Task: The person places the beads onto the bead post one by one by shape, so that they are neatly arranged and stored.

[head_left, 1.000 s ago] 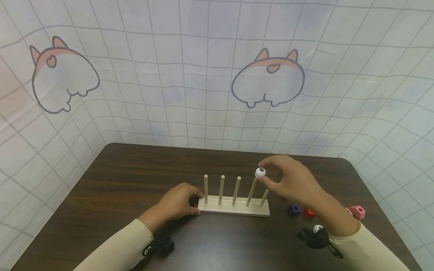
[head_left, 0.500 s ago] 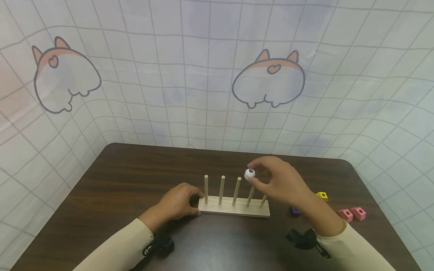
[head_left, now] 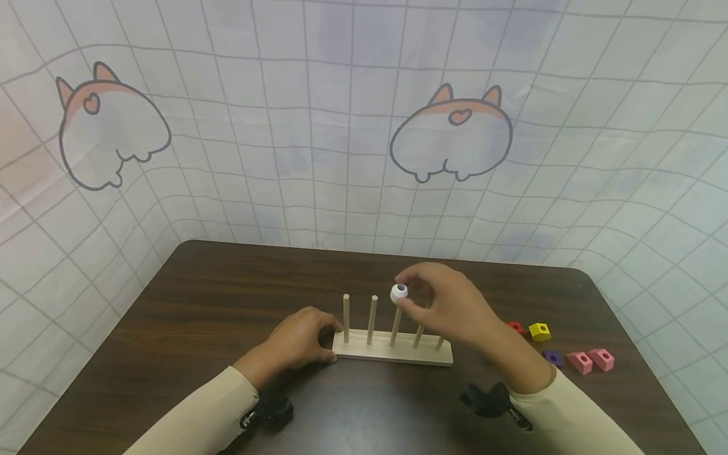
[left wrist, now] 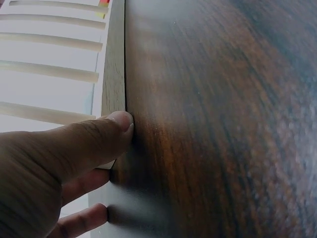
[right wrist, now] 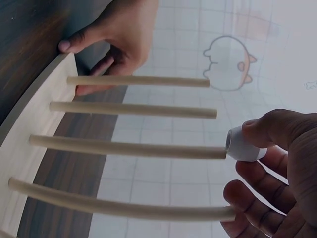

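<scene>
pinching a small white ring (head_left: 399, 292) between thumb and fingertips, your right hand (head_left: 449, 309) sits just right of the frame's centre in the head view, and the ring is at the tip of the middle peg (head_left: 395, 324) of the five. the right wrist view shows it closer: the white ring (right wrist: 242, 145) meets the end of that peg (right wrist: 128, 147) right of centre in the frame, its hole facing the tip, while your thumb and curled fingers (right wrist: 250, 196) grasp it from the right. whether the ring is already threaded on the tip or only touching it, you cannot tell from these views.

your left hand (head_left: 296, 344) rests at the left end of the wooden peg board (head_left: 392, 349), below centre in the head view, fingers wrapped round that end. in the left wrist view the thumb (left wrist: 106, 131) presses against the edge of the board (left wrist: 115, 74) at the left of the frame, with two fingers below it, so that hand is clasping the board against the dark wooden table (head_left: 227, 297).

at the right of the head view, small blocks lie on the table apart from the board: a red block (head_left: 515, 327), a yellow block (head_left: 539, 330), a purple block (head_left: 552, 357) and two pink blocks (head_left: 591, 361), the purple and pink ones lower in the frame.
</scene>
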